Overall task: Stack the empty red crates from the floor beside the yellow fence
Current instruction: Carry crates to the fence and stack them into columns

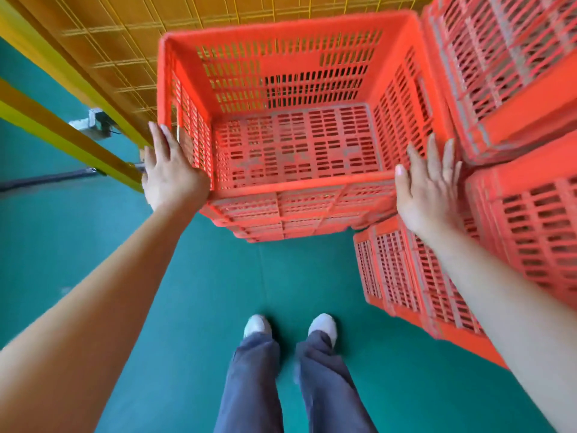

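Beside the yellow fence (125,42), on a green floor (187,276), a person stands over a nested stack (296,220) of red crates. The top crate (296,145) sits empty on it. The left hand (170,170) lies flat against its left wall, fingers straight. The right hand (427,189) is spread at its near right corner, contact unclear. Neither has a grip. An uneven push could skew the crate or jam it against its neighbours. Two hands; three more crates (505,67) on the right; the stack's layers cannot be counted.
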